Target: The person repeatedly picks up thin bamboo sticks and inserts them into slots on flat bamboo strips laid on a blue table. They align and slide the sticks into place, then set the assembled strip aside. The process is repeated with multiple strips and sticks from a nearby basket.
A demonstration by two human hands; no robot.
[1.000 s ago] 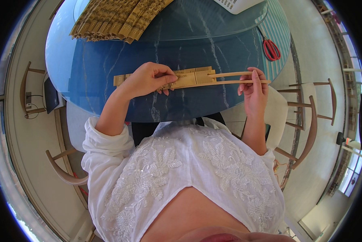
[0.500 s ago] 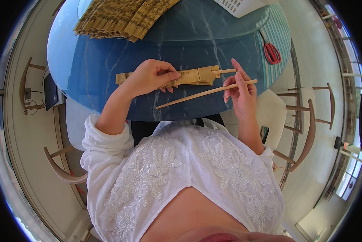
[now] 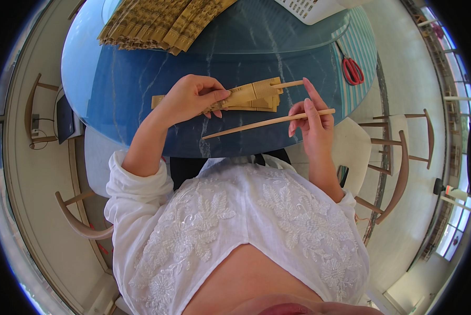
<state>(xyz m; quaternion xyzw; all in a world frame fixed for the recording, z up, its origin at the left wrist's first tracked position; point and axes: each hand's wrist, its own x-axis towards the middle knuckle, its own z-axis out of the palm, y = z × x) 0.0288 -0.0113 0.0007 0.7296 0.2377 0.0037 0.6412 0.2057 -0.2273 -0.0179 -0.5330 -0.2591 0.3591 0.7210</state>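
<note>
Blue veined table (image 3: 136,79) under gold sleeves (image 3: 261,91), wooden chairs (image 3: 406,157) around.

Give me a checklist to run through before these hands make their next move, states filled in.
1. Paper sleeve steadied: ok, the left hand grips it.
2. Upper chopstick in line with the sleeve: ok, it sticks out of the right end.
3. How far in that chopstick reaches: cannot tell, the paper hides it.
4. Lower chopstick secure: ok, the right hand pinches it near its thicker end.
5. Chopsticks parallel: not ok, the lower one slants, outside the sleeve.
6. Red-handled scissors clear of both hands: ok, they lie apart at the right.
</note>
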